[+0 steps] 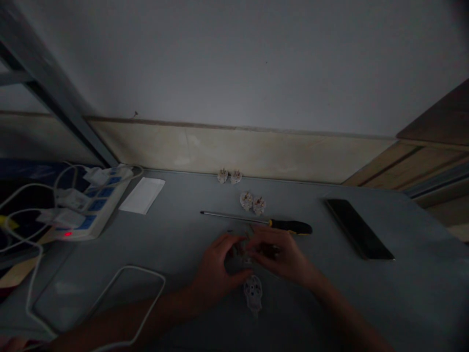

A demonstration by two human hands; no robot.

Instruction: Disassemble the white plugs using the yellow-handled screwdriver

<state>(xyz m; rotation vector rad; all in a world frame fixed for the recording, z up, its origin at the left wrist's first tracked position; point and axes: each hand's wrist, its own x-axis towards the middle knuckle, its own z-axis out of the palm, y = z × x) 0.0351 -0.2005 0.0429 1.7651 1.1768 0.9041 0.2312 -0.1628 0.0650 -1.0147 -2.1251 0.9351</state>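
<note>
My left hand (220,266) curls its fingers and thumb around a small pale plug part (240,253), steadying it just above the table. From the other side my right hand (280,252) reaches in, fingertips pinched together at that part; what they pinch is too small and dark to make out. Just below my left thumb lies a white plastic plug cover (253,292) with holes in it. Beyond my hands rests a screwdriver (291,226) with a black and yellow handle, its shaft pointing left.
Two plug bodies with upright metal pins (246,200) lie behind the screwdriver; two more plug bodies (236,177) are near the wall. A dark phone (359,229) lies at the right. A power strip (100,208) with plugged-in chargers, a white paper (142,195) and a looping white cable (146,270) occupy the left.
</note>
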